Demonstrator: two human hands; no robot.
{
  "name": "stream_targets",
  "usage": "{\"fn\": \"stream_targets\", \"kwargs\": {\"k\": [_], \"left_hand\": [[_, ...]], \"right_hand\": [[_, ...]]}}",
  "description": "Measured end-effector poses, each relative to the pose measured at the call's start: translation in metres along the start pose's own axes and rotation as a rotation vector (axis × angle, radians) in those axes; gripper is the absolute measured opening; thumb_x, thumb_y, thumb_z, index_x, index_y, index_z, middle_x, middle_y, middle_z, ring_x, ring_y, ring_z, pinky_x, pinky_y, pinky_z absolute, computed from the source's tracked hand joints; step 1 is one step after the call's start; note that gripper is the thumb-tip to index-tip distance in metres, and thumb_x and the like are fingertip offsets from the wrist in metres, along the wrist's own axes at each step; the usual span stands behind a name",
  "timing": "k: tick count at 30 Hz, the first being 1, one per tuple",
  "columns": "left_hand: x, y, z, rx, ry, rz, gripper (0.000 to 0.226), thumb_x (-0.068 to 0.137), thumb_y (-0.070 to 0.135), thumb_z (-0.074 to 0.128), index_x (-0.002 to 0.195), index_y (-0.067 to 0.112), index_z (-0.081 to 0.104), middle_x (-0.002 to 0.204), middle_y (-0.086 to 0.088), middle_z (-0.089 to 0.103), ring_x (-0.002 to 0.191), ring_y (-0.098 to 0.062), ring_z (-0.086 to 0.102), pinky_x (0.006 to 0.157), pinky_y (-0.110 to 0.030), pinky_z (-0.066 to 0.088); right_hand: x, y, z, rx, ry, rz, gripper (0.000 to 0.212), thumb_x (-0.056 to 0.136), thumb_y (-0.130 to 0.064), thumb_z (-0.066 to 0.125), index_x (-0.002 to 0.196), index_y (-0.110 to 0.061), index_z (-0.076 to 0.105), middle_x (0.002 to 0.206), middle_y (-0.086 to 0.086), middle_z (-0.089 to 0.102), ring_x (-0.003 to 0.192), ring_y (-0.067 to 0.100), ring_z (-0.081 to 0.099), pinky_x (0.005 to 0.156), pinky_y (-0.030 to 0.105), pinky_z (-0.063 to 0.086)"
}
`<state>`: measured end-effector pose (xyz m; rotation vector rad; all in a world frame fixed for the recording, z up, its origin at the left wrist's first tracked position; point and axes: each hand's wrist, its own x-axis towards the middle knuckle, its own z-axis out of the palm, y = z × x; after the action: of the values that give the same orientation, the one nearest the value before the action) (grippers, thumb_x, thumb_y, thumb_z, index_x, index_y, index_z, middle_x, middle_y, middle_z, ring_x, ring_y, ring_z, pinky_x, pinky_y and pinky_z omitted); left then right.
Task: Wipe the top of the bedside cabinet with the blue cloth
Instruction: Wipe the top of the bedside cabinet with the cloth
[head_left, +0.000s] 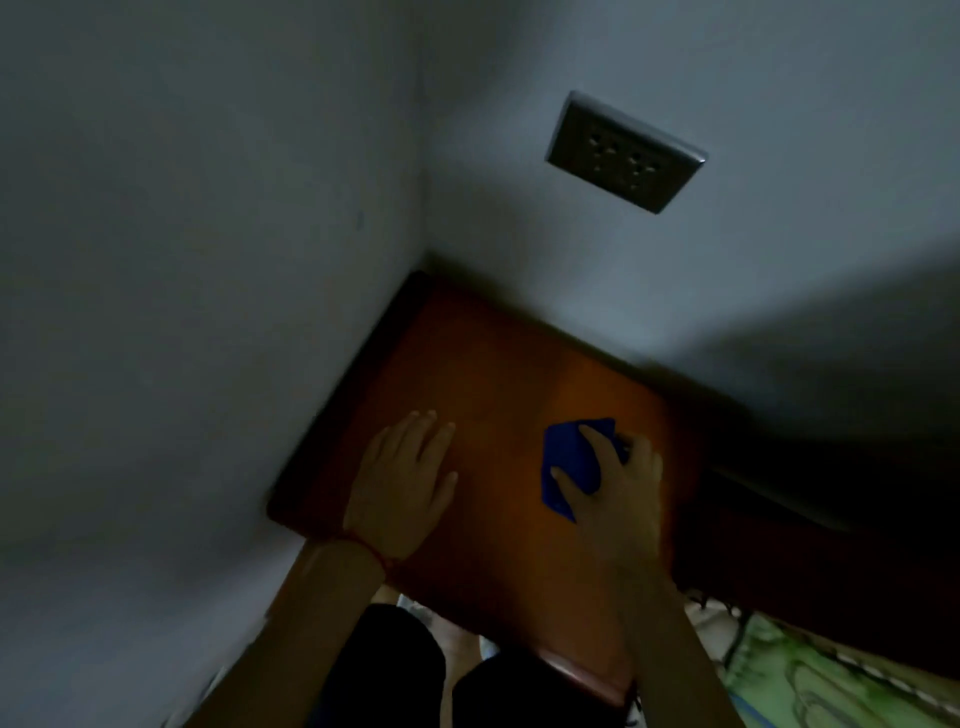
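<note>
The bedside cabinet (498, 374) has a reddish-brown wooden top and stands in a dim corner between two walls. A folded blue cloth (569, 462) lies flat on the right half of the top. My right hand (618, 483) presses down on the cloth, fingers spread over it, and hides its right part. My left hand (402, 480) rests flat on the bare left half of the top, fingers together and holding nothing; a red string circles its wrist.
Grey walls close in on the cabinet's left and far sides. A metal socket plate (623, 153) sits on the far wall above. A dark bed frame (810, 499) adjoins the right side, with green patterned bedding (810, 680) at lower right.
</note>
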<state>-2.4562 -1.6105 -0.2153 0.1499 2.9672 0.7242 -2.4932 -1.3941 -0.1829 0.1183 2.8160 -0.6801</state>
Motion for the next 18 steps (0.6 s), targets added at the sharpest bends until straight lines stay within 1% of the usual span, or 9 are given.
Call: {"fn": "stream_targets", "kwargs": {"k": [2, 4, 5, 8, 10, 14, 16, 18], "left_hand": [[-0.004, 0.013, -0.014, 0.006, -0.05, 0.031, 0.05, 0.085, 0.034, 0.041, 0.123, 0.005, 0.051, 0.119, -0.024, 0.059, 0.108, -0.039, 0.057, 0.084, -0.057, 0.047], [-0.01, 0.026, -0.027, 0.023, -0.08, 0.087, 0.049, 0.084, 0.036, 0.041, 0.124, 0.008, 0.048, 0.119, -0.023, 0.06, 0.109, -0.038, 0.057, 0.085, -0.056, 0.048], [-0.012, 0.032, -0.033, 0.032, -0.096, 0.116, 0.049, 0.084, 0.037, 0.041, 0.124, 0.009, 0.046, 0.119, -0.022, 0.06, 0.109, -0.037, 0.057, 0.085, -0.055, 0.047], [-0.021, 0.051, -0.046, 0.058, -0.146, 0.18, 0.051, 0.083, 0.038, 0.041, 0.121, 0.006, 0.056, 0.119, -0.021, 0.061, 0.109, -0.036, 0.058, 0.085, -0.054, 0.048], [-0.028, 0.065, -0.053, 0.079, -0.177, 0.233, 0.052, 0.082, 0.038, 0.041, 0.119, 0.006, 0.057, 0.117, -0.02, 0.062, 0.107, -0.036, 0.059, 0.085, -0.054, 0.048], [-0.037, 0.095, -0.065, 0.116, -0.209, 0.347, 0.05, 0.083, 0.039, 0.039, 0.122, 0.01, 0.047, 0.117, -0.019, 0.062, 0.106, -0.035, 0.06, 0.084, -0.054, 0.046], [-0.04, 0.112, -0.07, 0.13, -0.227, 0.379, 0.05, 0.084, 0.04, 0.038, 0.122, 0.009, 0.051, 0.117, -0.019, 0.062, 0.106, -0.035, 0.06, 0.084, -0.054, 0.046], [-0.044, 0.131, -0.073, 0.157, -0.245, 0.417, 0.053, 0.091, 0.045, 0.033, 0.12, 0.007, 0.056, 0.118, -0.019, 0.061, 0.107, -0.035, 0.059, 0.085, -0.054, 0.046]], "right_hand": [[-0.023, 0.002, -0.016, -0.009, 0.04, 0.078, 0.054, 0.081, -0.035, 0.065, 0.129, -0.021, 0.045, 0.132, 0.01, 0.032, 0.119, 0.027, 0.032, 0.084, 0.041, 0.045], [-0.046, 0.005, -0.029, -0.009, 0.083, 0.129, 0.056, 0.08, -0.035, 0.067, 0.129, -0.018, 0.046, 0.132, 0.013, 0.034, 0.119, 0.029, 0.031, 0.085, 0.044, 0.044], [-0.057, 0.007, -0.035, -0.001, 0.106, 0.157, 0.056, 0.079, -0.034, 0.068, 0.128, -0.016, 0.048, 0.131, 0.015, 0.036, 0.117, 0.031, 0.033, 0.085, 0.045, 0.044], [-0.088, 0.016, -0.054, 0.022, 0.185, 0.216, 0.055, 0.075, -0.029, 0.073, 0.124, -0.01, 0.054, 0.125, 0.022, 0.042, 0.11, 0.038, 0.039, 0.081, 0.047, 0.044], [-0.11, 0.023, -0.068, 0.023, 0.233, 0.256, 0.054, 0.073, -0.027, 0.076, 0.12, -0.009, 0.057, 0.12, 0.025, 0.046, 0.104, 0.042, 0.044, 0.077, 0.046, 0.044], [-0.151, 0.04, -0.091, 0.068, 0.32, 0.352, 0.055, 0.07, -0.025, 0.078, 0.119, -0.01, 0.058, 0.119, 0.025, 0.047, 0.103, 0.044, 0.045, 0.08, 0.048, 0.044], [-0.173, 0.048, -0.101, 0.088, 0.359, 0.402, 0.054, 0.072, -0.025, 0.077, 0.12, -0.011, 0.057, 0.12, 0.025, 0.046, 0.104, 0.043, 0.043, 0.079, 0.048, 0.043], [-0.195, 0.057, -0.11, 0.107, 0.396, 0.452, 0.054, 0.074, -0.025, 0.076, 0.122, -0.01, 0.055, 0.122, 0.024, 0.045, 0.106, 0.042, 0.042, 0.078, 0.048, 0.044]]}}
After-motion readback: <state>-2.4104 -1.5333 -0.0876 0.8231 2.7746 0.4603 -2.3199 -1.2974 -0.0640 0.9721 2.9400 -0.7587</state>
